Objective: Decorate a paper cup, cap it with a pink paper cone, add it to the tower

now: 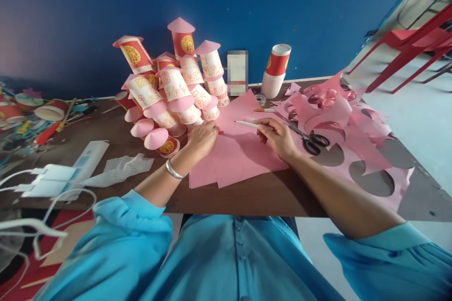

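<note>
My right hand [277, 137] grips a white pen [247, 124] whose tip points left over a pink paper sheet [236, 155] on the brown table [261, 195]. My left hand [202, 139] rests curled on the same sheet, fingers closed around a small red-tipped object that is mostly hidden. Just beyond my left hand stands a cluster of paper cups with pink cone lids [173, 89]. Black scissors [310, 141] lie just right of my right hand.
Cut pink paper scraps [356, 127] with round holes cover the table's right side. A stack of paper cups [276, 71] and a tape roll [260, 99] stand at the back. White bags [84, 164], cables and craft clutter [38, 117] lie left. Red chairs [416, 37] stand far right.
</note>
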The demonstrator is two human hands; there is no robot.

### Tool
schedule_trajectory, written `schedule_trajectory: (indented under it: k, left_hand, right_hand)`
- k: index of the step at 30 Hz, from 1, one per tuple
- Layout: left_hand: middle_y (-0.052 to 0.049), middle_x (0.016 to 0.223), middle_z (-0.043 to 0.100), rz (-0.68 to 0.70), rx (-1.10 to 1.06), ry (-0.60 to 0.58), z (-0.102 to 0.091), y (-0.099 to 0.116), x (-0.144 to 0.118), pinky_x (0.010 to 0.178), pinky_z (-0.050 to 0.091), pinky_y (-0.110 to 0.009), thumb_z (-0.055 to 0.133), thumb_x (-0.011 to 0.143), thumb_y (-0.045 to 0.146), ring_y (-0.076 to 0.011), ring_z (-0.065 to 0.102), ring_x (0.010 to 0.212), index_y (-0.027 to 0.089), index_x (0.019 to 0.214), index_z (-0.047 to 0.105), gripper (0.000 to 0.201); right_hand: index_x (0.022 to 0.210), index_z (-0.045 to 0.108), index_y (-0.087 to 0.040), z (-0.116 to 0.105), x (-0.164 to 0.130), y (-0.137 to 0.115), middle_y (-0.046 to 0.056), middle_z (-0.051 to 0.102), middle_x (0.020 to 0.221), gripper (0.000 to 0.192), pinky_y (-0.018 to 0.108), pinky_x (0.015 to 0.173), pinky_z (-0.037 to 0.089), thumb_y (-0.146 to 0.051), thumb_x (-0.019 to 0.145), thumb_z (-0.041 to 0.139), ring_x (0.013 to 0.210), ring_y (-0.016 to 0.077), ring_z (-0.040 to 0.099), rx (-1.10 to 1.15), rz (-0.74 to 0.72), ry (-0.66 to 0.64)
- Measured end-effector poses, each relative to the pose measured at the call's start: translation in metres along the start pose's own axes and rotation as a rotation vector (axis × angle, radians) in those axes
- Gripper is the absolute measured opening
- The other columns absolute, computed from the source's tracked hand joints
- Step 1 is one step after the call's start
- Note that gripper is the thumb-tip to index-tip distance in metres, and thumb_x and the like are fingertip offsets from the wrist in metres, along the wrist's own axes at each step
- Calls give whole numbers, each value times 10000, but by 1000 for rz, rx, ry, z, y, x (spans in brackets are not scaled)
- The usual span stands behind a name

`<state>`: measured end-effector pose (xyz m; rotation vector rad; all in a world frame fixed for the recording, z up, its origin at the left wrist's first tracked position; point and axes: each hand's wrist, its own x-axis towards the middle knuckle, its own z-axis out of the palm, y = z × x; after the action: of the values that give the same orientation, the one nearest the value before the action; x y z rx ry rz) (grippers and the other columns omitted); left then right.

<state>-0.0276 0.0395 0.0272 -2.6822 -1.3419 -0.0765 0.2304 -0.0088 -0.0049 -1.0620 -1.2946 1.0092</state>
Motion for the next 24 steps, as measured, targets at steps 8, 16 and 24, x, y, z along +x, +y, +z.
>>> schedule_trajectory:
  k: [8, 16, 24]
  left_hand:
    - [-87, 1049, 805, -59, -421, 175, 11, -7, 1, 816, 569, -352, 639, 961, 222, -243, 752, 955, 199, 1052, 714, 120]
    - [-87, 1011, 801, 19, -547, 246, 13, 3, 0, 796, 592, -334, 628, 985, 250, -210, 749, 904, 179, 1045, 699, 117]
    - [-64, 974, 793, 114, -577, 309, 13, 5, -5, 830, 591, -329, 639, 1006, 259, -193, 740, 898, 190, 1009, 703, 94]
  right_hand:
    - [966, 744, -172, -1, 0, -2, -9, 603, 676, 357, 269, 534, 402, -521, 904, 698, 564, 117, 519, -90, 39, -65]
    - [973, 764, -177, 2, -1, -6, 5, 624, 700, 394, 276, 544, 422, -560, 920, 684, 571, 121, 507, -155, 40, -112]
    - [991, 757, -190, 2, -2, -4, 10, 643, 723, 453, 288, 565, 476, -632, 916, 690, 595, 131, 555, -113, 34, -168]
